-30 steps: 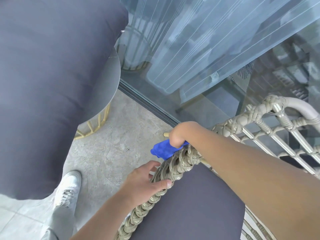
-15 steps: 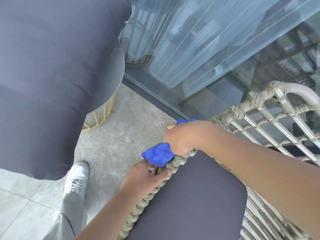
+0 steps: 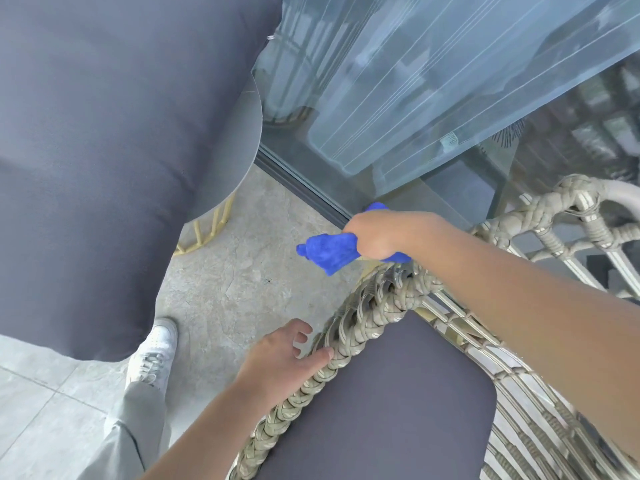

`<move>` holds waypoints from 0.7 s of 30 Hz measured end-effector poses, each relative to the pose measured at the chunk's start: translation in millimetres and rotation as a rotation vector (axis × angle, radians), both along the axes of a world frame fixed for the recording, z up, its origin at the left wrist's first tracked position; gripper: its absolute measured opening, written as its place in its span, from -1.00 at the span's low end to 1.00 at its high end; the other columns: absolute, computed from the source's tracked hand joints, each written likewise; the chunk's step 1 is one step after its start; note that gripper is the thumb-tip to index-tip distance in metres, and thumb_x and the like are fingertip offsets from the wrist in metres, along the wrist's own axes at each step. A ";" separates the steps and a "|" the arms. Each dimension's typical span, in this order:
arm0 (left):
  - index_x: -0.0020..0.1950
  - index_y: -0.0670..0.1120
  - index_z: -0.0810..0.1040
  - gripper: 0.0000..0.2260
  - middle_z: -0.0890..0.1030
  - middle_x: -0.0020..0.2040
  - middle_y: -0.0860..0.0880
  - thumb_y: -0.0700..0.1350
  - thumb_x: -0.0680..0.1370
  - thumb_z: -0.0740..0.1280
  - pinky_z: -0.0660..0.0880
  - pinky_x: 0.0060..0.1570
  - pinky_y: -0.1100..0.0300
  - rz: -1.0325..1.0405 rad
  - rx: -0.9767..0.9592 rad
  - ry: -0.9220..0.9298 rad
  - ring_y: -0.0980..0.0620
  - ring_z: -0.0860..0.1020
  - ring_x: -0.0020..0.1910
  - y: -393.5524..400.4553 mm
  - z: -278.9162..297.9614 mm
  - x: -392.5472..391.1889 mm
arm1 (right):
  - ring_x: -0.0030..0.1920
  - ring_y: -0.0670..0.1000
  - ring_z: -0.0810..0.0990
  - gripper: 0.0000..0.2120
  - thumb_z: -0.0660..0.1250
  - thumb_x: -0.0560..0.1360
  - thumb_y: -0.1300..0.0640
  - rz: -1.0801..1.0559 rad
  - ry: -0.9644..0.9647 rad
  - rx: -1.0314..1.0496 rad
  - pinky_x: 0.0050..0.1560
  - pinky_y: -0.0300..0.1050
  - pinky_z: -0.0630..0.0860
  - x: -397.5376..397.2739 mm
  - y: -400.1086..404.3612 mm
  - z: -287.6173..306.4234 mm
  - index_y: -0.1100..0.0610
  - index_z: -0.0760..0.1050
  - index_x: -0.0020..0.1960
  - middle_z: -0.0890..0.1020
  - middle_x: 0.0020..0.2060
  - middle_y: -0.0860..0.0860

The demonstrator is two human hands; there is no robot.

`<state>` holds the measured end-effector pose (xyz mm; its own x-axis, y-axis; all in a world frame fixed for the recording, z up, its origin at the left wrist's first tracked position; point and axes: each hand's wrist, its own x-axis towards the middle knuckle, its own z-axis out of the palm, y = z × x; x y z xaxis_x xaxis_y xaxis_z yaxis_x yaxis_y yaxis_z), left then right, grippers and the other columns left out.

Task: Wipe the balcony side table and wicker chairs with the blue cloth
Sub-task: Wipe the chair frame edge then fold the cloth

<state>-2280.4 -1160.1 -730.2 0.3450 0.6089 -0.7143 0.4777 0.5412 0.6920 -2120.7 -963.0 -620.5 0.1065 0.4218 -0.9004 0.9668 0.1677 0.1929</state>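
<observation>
My right hand point(image 3: 372, 237) clenched the blue cloth point(image 3: 327, 251) just above the wicker chair point(image 3: 360, 317) rim; my left hand point(image 3: 280, 362), fingers spread, steadied it. I judged chair wiping unfinished.

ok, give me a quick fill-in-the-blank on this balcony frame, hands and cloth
1. The right hand grips the ____ cloth.
2. The left hand rests on the chair's braided ____ rim.
3. The seat cushion on the chair is dark ____.
4. On the floor stands a ____ sneaker.

Missing: blue; wicker; grey; white
</observation>
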 end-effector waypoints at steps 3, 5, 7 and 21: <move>0.16 0.26 0.52 -0.58 0.58 0.09 0.27 0.39 0.39 0.44 0.57 0.12 0.18 0.024 -0.028 -0.008 0.28 0.59 0.04 -2.4 -6.4 -0.5 | -0.23 0.15 0.54 -0.73 0.13 0.49 0.35 0.001 -0.068 -0.020 -0.23 -0.09 0.42 4.6 6.6 -38.3 0.27 0.55 0.08 0.68 -0.08 0.24; 0.11 0.28 0.52 -0.51 0.59 0.08 0.26 0.46 0.27 0.43 0.57 0.09 0.20 0.055 -0.061 -0.030 0.28 0.59 0.03 -1.3 -9.5 0.1 | -0.08 0.18 0.59 -0.74 0.20 0.58 0.26 -0.021 -0.096 -0.036 -0.05 0.00 0.51 8.2 1.9 -60.3 0.24 0.57 0.19 0.68 0.07 0.19; 0.08 0.29 0.53 -0.43 0.60 0.08 0.25 0.51 0.17 0.40 0.54 0.04 0.23 0.071 -0.087 -0.047 0.28 0.59 0.03 0.3 -9.7 2.1 | 0.10 0.19 0.57 -0.70 0.27 0.62 0.15 -0.049 -0.089 -0.028 0.14 0.05 0.48 10.8 -9.7 -74.2 0.18 0.54 0.31 0.62 0.23 0.15; 0.02 0.27 0.58 -0.51 0.62 0.00 0.31 0.53 0.26 0.40 0.64 -0.03 0.08 0.154 0.023 0.012 0.35 0.59 -0.01 -11.6 -3.5 11.5 | 0.04 0.19 0.58 -0.82 0.24 0.62 0.07 0.059 -0.201 -0.325 0.08 0.03 0.50 -20.4 -27.5 -71.0 0.19 0.51 0.05 0.56 -0.05 0.14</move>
<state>-2268.9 -1171.8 -733.7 0.2381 0.6700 -0.7031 0.3984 0.5929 0.6999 -2141.1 -990.5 -691.6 0.2784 0.1288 -0.9518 0.9022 0.3049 0.3052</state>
